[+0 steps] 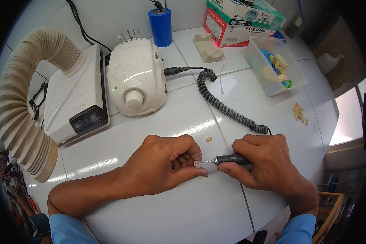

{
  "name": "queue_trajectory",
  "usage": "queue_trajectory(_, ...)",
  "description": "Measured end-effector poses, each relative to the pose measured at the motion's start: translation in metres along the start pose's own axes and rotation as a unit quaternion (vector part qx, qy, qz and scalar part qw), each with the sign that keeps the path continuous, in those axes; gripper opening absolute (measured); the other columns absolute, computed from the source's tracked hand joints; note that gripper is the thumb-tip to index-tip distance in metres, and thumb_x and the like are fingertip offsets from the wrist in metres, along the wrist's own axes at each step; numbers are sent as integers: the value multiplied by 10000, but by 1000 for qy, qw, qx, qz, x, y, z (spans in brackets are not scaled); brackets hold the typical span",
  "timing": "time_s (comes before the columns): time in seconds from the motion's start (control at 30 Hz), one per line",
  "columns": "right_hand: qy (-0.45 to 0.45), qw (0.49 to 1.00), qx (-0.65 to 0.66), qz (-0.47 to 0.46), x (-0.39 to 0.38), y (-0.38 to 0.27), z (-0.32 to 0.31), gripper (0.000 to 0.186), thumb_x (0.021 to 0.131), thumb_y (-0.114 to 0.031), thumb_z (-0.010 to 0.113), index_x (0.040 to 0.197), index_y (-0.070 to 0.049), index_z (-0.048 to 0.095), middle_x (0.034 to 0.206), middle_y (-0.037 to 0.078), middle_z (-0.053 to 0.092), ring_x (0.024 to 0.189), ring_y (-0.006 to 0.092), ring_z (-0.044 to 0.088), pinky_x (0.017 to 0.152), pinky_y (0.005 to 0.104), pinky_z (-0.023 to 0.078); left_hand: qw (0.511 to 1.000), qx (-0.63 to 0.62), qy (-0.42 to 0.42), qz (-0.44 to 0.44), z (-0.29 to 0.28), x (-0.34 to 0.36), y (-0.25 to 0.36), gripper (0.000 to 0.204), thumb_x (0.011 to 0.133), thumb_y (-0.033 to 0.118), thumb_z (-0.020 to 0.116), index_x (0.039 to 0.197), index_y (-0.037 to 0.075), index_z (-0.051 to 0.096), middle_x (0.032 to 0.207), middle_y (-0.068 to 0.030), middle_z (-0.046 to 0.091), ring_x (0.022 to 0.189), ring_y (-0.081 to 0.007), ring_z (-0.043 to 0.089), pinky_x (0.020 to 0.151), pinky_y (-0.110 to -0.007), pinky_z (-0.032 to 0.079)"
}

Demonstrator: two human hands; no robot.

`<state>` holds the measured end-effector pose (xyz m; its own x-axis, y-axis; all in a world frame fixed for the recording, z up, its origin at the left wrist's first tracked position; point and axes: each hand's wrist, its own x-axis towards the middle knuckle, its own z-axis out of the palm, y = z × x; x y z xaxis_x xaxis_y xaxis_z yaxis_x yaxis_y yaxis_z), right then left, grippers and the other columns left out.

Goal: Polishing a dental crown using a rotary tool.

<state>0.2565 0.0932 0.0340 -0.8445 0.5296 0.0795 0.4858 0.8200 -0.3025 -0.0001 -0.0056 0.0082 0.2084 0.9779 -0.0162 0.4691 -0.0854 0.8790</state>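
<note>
My left hand (160,162) pinches a small cream-coloured artificial tooth (197,164) between thumb and fingers, low over the white tiled table. In my right hand (268,160) is a dark rotary handpiece (228,159), gripped like a pen. Its thin metal bur (206,162) points left and meets the tooth or lies right against it; exact contact is too small to tell. Another loose tooth (208,139) lies on the tiles just beyond the two hands. A coiled black cord (227,112) runs from near the handpiece back to a white control unit (136,77) with a knob.
At left stands a white dust extractor (75,99) with a ribbed hose (12,97). Behind are a blue cylinder (162,28), a beige handpiece rest (207,48) and stacked boxes (240,32). A clear tub (268,87) with coloured pieces and a pile of teeth (299,113) sit right.
</note>
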Motion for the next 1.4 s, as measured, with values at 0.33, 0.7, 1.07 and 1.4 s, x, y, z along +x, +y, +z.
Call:
queue_trajectory(0.33, -7, 1000, 2, -13, 1, 1, -2, 493, 951, -546, 815, 773, -109, 675, 597, 19, 570, 484, 230, 609, 427, 389, 419, 1000, -1, -2, 5, 0, 1, -2, 310, 873, 217, 966, 972, 41, 731, 822, -33, 779, 688, -84, 725, 636, -235, 581)
queue_trajectory(0.7, -5, 1000, 1, -11, 0, 1, -1, 492, 953, -538, 815, 770, -104, 671, 585, 19, 559, 474, 235, 603, 420, 393, 418, 1000, 2, -9, 4, 0, 0, -3, 308, 873, 218, 965, 977, 48, 730, 830, -38, 784, 688, -85, 727, 625, -234, 571)
queue_trajectory(1.07, -5, 1000, 0, -7, 0, 2, -1, 491, 947, -540, 821, 773, -105, 673, 594, 21, 567, 482, 232, 611, 425, 390, 425, 1000, -2, -9, -6, -1, 1, -1, 311, 870, 217, 967, 975, 47, 728, 829, -40, 783, 701, -93, 732, 635, -241, 576)
queue_trajectory(1.4, -9, 1000, -1, -5, -1, 1, 0, 487, 953, -540, 814, 779, -107, 677, 599, 21, 573, 486, 229, 617, 425, 391, 426, 1000, 7, -14, -3, -1, 0, 0, 314, 870, 205, 966, 991, 45, 725, 832, -38, 780, 703, -93, 733, 640, -248, 582)
